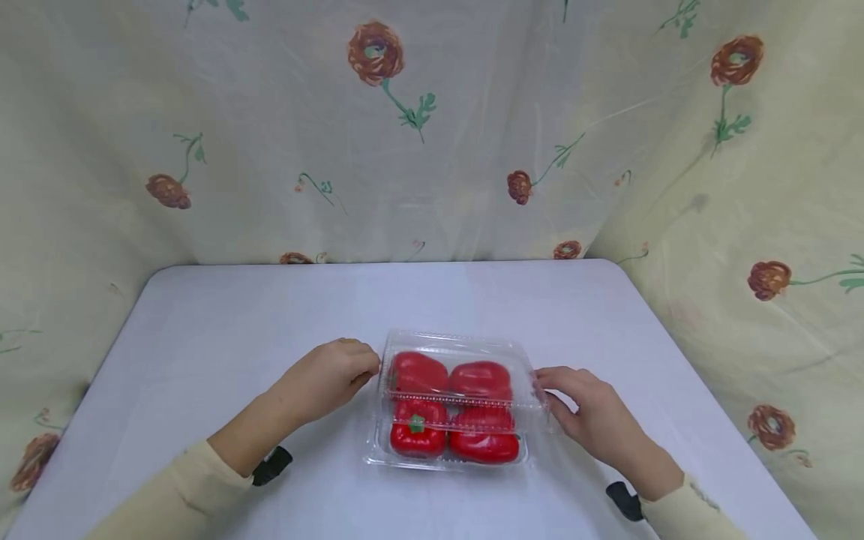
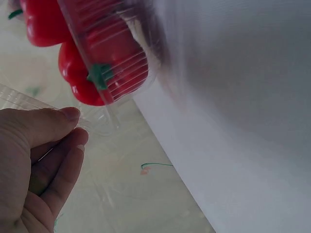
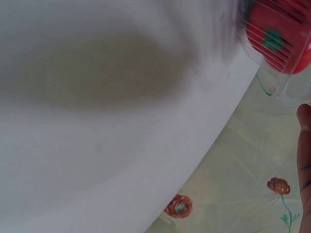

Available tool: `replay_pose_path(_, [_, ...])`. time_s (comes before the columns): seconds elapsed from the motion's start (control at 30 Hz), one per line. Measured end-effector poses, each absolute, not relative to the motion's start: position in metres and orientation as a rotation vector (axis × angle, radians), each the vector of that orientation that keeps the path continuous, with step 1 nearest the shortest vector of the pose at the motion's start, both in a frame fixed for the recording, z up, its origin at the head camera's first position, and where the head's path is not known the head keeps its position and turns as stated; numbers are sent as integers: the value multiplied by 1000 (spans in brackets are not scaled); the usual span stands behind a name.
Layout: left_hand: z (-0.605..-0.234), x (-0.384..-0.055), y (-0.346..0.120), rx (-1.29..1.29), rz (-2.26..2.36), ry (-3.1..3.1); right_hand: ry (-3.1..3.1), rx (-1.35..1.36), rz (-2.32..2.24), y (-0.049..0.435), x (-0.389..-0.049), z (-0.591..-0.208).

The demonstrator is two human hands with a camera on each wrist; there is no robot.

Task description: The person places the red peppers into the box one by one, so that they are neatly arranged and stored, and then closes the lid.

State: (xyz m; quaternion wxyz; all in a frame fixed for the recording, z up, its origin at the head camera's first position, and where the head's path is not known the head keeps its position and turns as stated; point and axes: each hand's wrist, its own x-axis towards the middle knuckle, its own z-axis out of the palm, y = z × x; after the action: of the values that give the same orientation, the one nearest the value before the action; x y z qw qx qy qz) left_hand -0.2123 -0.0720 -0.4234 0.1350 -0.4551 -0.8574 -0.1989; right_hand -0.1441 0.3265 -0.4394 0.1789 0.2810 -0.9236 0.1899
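A clear plastic clamshell container (image 1: 445, 463) sits near the middle of the table, holding several red bell peppers (image 1: 418, 442). Its lid (image 1: 466, 343) slants over the peppers, with its front edge raised above the near ones. At the lid's left side is my left hand (image 1: 331, 379); the left wrist view shows thumb and fingertips pinching the clear lid edge (image 2: 29, 100). My right hand (image 1: 601, 416) holds the lid's right edge between thumb and fingers. In the right wrist view only part of that hand (image 3: 305, 155) shows, below a pepper (image 3: 277, 41) behind ribbed plastic.
A white table (image 1: 270, 307) with rounded far corners lies under the container. Cream curtains (image 1: 445, 172) printed with brown flowers hang behind the table and along both sides. Dark bands (image 1: 272, 465) sit at both wrists.
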Motion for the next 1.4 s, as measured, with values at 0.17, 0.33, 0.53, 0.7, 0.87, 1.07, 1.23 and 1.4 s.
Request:
replay_pose_path(0.17, [-432, -206, -73, -1342, -503, -2451, -2591, 821, 504, 325, -140, -445])
replay_pose_path(0.33, [-439, -200, -75, -1347, -453, -2424, -2557, 846, 465, 324, -136, -449])
replay_pose_path(0.53, [-447, -191, -79, -1361, -386, -2382, -2550, 890, 398, 323, -133, -453])
replay_pose_path(0.7, [-450, -184, -84, -1347, -431, -2368, -2594, 833, 373, 320, -125, -453])
replay_pose_path(0.87, [-451, -172, -88, -1277, -738, -2449, -2625, 660, 606, 314, -112, -451])
replay_pose_path(1.07, [-452, -156, -88, -1109, -1112, -2501, -2744, 371, 889, 302, -94, -444])
replay_pose_path(1.23, [-451, -147, -86, -895, -1350, -2594, -2889, 61, 1096, 293, -82, -438])
replay_pose_path(1.4, [-448, -142, -83, -533, -1652, -2800, -3015, -220, 1428, 290, -80, -436])
